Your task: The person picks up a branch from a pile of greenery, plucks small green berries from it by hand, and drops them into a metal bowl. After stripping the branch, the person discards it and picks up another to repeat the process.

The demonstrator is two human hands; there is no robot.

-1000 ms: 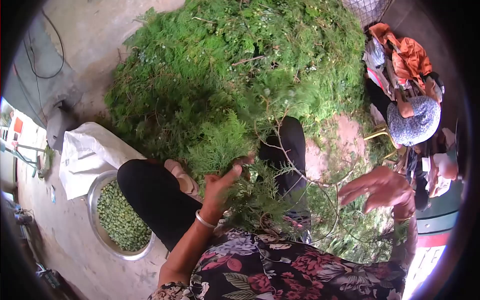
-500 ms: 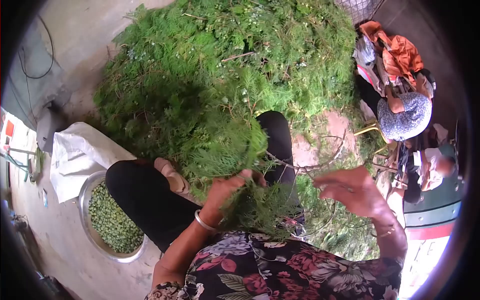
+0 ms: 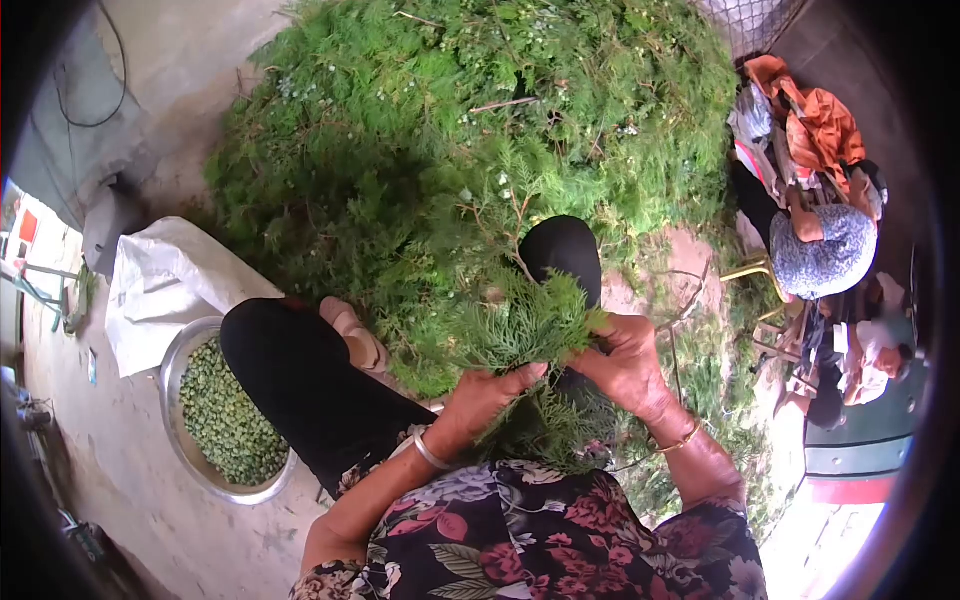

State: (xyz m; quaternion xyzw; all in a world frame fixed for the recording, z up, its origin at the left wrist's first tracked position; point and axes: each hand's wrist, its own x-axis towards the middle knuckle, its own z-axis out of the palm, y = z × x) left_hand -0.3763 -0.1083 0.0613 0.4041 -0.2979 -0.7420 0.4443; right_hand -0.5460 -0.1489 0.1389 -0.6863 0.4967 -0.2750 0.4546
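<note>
My left hand (image 3: 485,403) is closed around a leafy green conifer sprig (image 3: 530,325), held over my lap between my knees. Its flat, feathery foliage fans out above the thumb, and some hangs below the fist. From the other side my right hand (image 3: 625,365) pinches at the sprig's right edge with thumb and fingers. What exactly sits between those fingertips is partly hidden by foliage. Beyond my knees rises a large heap of cut conifer branches (image 3: 400,140), some bearing small pale cones.
A metal basin (image 3: 172,415) of small green cones (image 3: 230,420) stands left of my leg. Behind it lies a white sack (image 3: 165,290). Loose twigs (image 3: 690,300) litter the ground at right. Two other people sit at the right, one in a patterned top (image 3: 825,255), near orange cloth (image 3: 825,125).
My right hand has come in from the right and now meets the sprig beside my left hand. A long bare twig by it has dropped away rightward. The view has shifted slightly.
</note>
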